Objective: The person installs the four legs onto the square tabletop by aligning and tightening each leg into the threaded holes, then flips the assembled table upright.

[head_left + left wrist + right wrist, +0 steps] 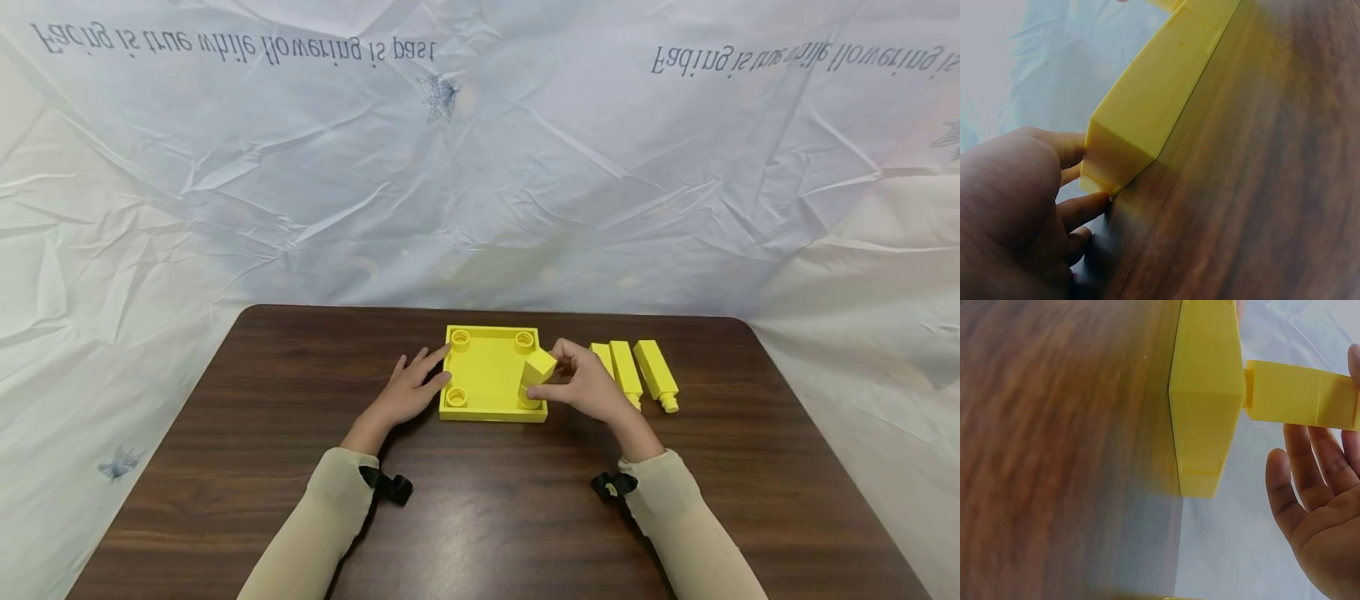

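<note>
A square yellow panel (489, 367) with a raised rim lies on the table, round sockets in its corners. My right hand (588, 385) pinches a square yellow leg (539, 367) between thumb and fingers, holding it upright over the near right corner. In the right wrist view the lower end of the leg (1291, 394) meets the panel (1207, 381), leaning slightly; the leg hides that corner's socket. Along the panel's left side, my left hand (405, 392) touches the edge with extended fingers. The left wrist view shows these fingertips against the panel's side (1147, 94).
Several more yellow legs lie right of the panel: one (656, 371) farthest right, another (625, 367) beside it, and one partly behind my right hand. The dark brown wooden table (465, 517) ends at a hanging white printed sheet (450, 208).
</note>
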{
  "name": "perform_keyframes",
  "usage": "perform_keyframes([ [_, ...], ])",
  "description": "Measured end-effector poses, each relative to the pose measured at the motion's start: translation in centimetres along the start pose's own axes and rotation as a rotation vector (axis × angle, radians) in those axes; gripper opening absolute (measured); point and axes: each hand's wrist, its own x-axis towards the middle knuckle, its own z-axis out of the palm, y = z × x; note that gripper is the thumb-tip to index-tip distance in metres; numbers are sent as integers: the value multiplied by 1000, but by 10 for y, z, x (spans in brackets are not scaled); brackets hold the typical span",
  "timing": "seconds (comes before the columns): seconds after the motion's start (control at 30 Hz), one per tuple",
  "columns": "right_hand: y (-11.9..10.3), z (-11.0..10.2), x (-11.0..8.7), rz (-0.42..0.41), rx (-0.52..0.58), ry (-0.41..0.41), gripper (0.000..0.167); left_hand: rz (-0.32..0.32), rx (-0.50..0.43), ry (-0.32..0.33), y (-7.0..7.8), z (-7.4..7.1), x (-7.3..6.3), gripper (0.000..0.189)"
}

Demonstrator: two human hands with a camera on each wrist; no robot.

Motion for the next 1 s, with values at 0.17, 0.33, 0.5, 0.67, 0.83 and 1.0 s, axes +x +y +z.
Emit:
perform_keyframes([
  [0.17,-1,0,1,-14,11,-13,36,-5,1,-3,-1,0,1,62],
  [0.33,0,0,1,2,-16,-6,50,5,-6,-2,-1,0,1,62],
  [0.5,1,0,1,-5,-76,13,52,6,0,-6,0,-1,0,62],
  [0.67,0,0,0,-14,-87,22,43,14,-9,-3,2,-1,-1,62],
  [0.83,-1,1,0,-21,-81,20,41,11,-12,1,1,0,0,62],
  [1.0,-1,1,1,-23,-81,20,31,11,-12,0,1,0,0,61],
])
